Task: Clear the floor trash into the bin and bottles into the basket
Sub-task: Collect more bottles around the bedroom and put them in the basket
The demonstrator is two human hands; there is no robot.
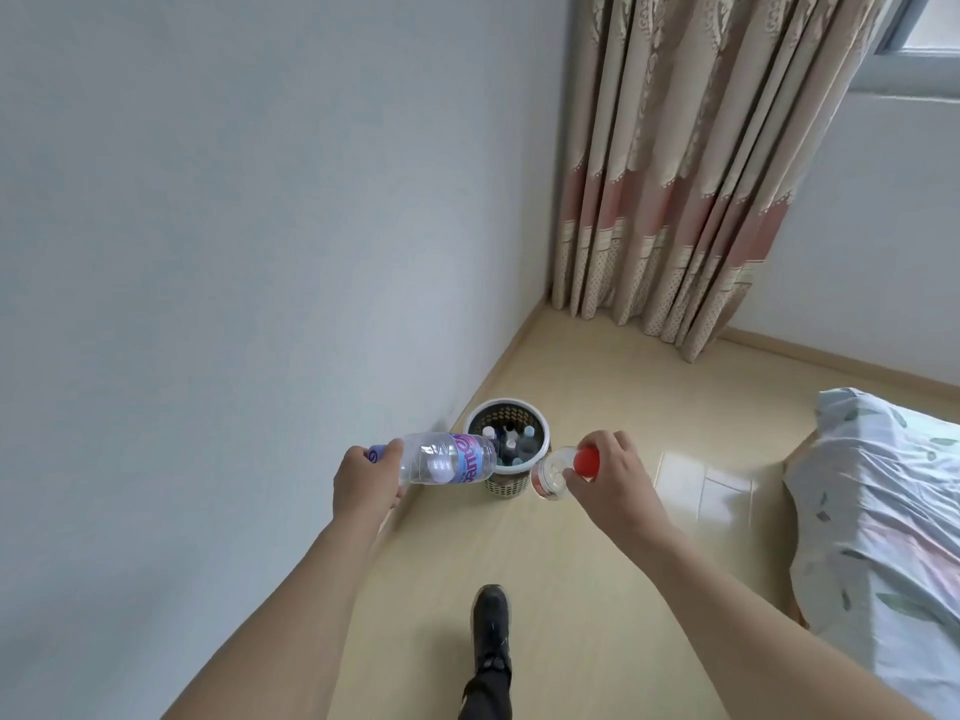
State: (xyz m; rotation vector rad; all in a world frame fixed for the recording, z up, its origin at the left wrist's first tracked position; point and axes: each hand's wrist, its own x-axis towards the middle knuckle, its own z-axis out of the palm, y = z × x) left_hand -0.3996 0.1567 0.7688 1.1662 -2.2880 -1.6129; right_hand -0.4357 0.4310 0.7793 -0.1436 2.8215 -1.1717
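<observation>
A pale wall (pixel 234 252) is filling the left of the scene, and a patterned beige and pink curtain (pixel 691 163) is hanging in the far corner down to the light wooden floor (pixel 597 563). A bed (pixel 878 517) with a leaf-print cover is lying at the right edge. Two bare forearms are reaching forward from the near edge, well apart from each other. A perforated round basket (pixel 506 452) is standing on the floor against the wall, between the two hands and farther off, with several capped bottles standing upright inside it. A black shoe (pixel 491 631) is stepping on the floor near the bottom centre. The left hand (pixel 366 483) is gripping a clear bottle with a purple label (pixel 447 458) at its purple cap end, holding it sideways with its base pointing right, in front of the basket's left rim. The right hand (pixel 613 472) is closing its fingertips on the red cap of a small clear bottle (pixel 553 472), which is hanging just right of the basket.
</observation>
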